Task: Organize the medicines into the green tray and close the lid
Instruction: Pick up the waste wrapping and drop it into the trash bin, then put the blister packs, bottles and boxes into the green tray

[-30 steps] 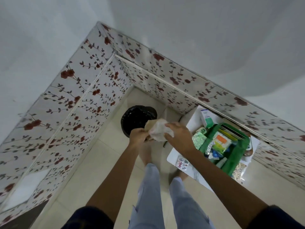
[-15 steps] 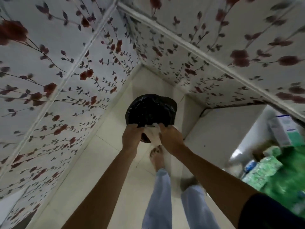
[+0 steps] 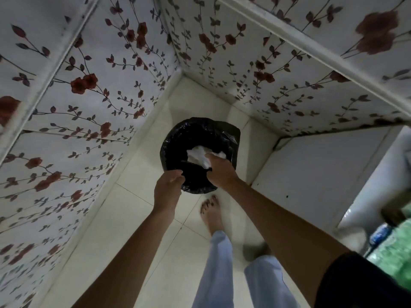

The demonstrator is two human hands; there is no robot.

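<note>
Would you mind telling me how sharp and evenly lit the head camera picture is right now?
Head view: dim, flat indoor light; strong wide-angle bending of the floral walls; the green tray at the right edge is smeared by blur; the right hand and white paper over the black bin are fairly sharp.

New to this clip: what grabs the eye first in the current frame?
The black-lined bin on the pale floor in the room corner, dead centre. Over its mouth the right hand holds crumpled white paper, while the left hand is at the near edge of the liner. Red-flower wall panels fill the left and top of the view.
</note>
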